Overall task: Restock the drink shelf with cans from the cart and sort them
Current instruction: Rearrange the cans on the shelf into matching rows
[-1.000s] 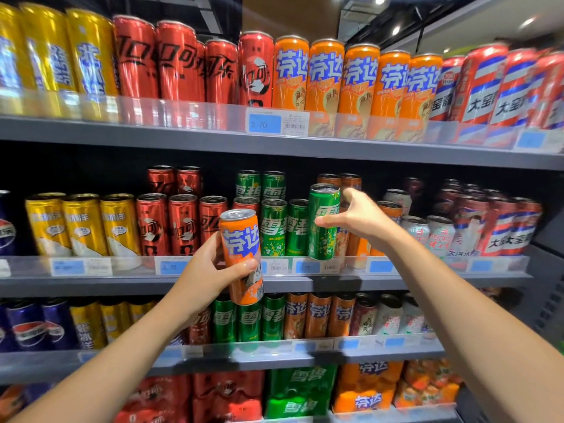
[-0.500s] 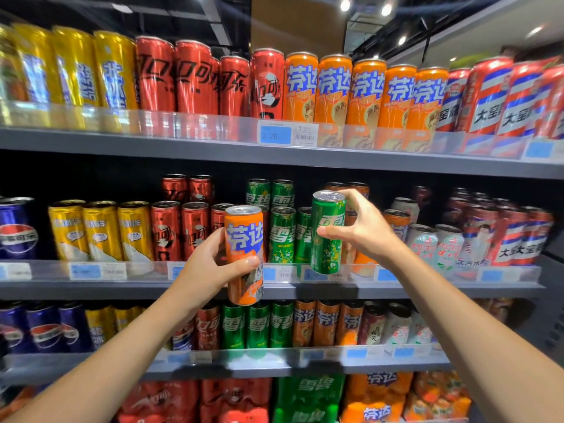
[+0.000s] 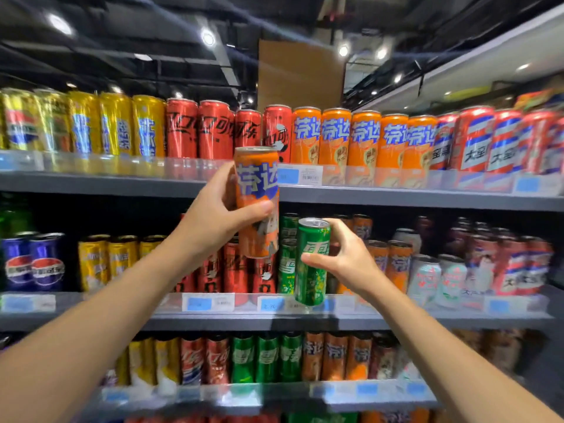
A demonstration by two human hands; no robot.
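Left hand (image 3: 213, 215) gripping orange can (image 3: 257, 203), holding it up against top shelf (image 3: 91, 181) edge. Right hand (image 3: 348, 257) pinching green can (image 3: 312, 261) before middle shelf (image 3: 427, 315) green row. Sorting step ongoing. Next: seating each can in matching-colour row, upright.

The left hand (image 3: 213, 215) held one can (image 3: 257, 199) up before the top shelf's (image 3: 396, 198) edge. Right of and below it, the right hand (image 3: 348, 257) held another can (image 3: 312, 261) before the middle shelf's (image 3: 396, 319) rows.
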